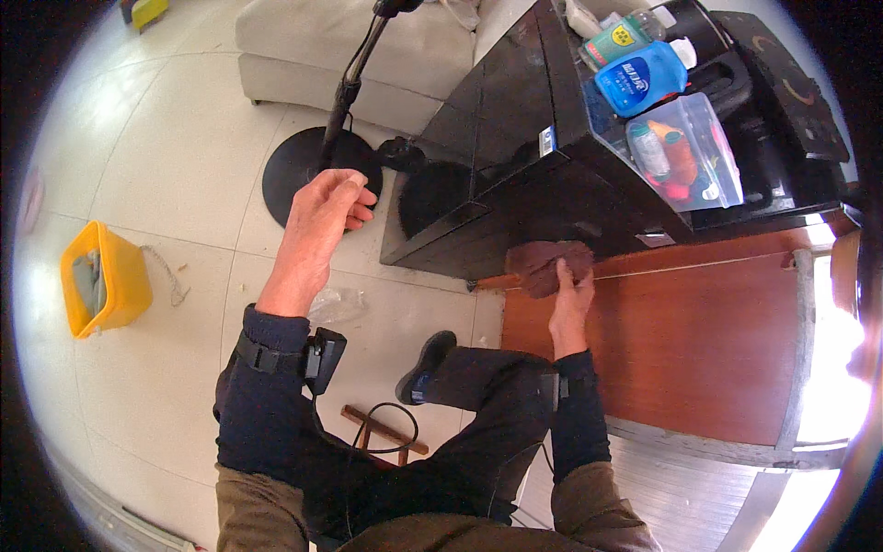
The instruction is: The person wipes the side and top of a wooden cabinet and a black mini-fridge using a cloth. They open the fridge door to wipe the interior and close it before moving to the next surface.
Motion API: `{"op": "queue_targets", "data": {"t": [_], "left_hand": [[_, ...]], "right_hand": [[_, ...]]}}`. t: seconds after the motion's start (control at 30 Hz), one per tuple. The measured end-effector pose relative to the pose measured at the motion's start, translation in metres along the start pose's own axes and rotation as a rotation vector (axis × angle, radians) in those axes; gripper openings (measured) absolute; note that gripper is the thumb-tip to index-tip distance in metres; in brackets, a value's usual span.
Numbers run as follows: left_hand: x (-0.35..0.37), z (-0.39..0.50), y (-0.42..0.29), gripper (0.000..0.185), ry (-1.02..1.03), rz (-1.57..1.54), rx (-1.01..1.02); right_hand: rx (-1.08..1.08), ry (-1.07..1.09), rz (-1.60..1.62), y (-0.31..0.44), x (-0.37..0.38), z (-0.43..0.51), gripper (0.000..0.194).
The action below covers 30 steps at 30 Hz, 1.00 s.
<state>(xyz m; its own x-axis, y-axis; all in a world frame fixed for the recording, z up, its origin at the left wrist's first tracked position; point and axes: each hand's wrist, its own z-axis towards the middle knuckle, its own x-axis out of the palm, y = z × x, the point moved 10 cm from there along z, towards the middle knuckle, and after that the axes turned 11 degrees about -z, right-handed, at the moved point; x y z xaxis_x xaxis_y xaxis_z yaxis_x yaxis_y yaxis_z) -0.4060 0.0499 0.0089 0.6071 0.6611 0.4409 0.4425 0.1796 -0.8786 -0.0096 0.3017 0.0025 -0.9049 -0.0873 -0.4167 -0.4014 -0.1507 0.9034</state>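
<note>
My right hand [574,303] grips a bunched reddish-brown cloth [545,268], thumb on top. The cloth is against the lower side of a glossy black cabinet [514,124], beside a reddish-brown wooden panel [690,345]. My left hand [324,217] is raised, its fingers curled in and the thumb against them; no object shows in it. Behind that hand in the picture stand the round black base [283,176] and the pole [345,93] of a stand.
On the cabinet top lie a blue bottle [638,79], a green-labelled bottle [624,38] and a clear plastic box [721,165] of small items. A yellow bin [127,276] stands on the tiled floor at left. A pale sofa [331,62] borders the far side; a wooden stool [383,428] is near my legs.
</note>
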Motion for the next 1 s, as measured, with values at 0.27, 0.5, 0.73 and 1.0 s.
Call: {"op": "queue_targets", "data": {"t": [0.27,0.5,0.73,1.0], "left_hand": [[-0.021,-0.002,-0.006,0.038,-0.082,0.013,-0.009],[-0.034,0.006,0.004,0.041,-0.098,0.107,-0.026],[-0.01,0.025,0.059,0.031,0.086,0.421,-0.078],[0.025,0.029,0.08,0.063,0.235,0.288,-0.226]], "right_hand": [[0.058,0.18,-0.126,-0.036,0.079,-0.037,0.056],[-0.12,0.613,-0.114,-0.008,0.166,-0.074,0.048],[0.005,0.718,0.173,0.036,0.223,-0.088,0.052],[0.037,0.782,0.454,0.051,0.254,-0.091,0.059]]}}
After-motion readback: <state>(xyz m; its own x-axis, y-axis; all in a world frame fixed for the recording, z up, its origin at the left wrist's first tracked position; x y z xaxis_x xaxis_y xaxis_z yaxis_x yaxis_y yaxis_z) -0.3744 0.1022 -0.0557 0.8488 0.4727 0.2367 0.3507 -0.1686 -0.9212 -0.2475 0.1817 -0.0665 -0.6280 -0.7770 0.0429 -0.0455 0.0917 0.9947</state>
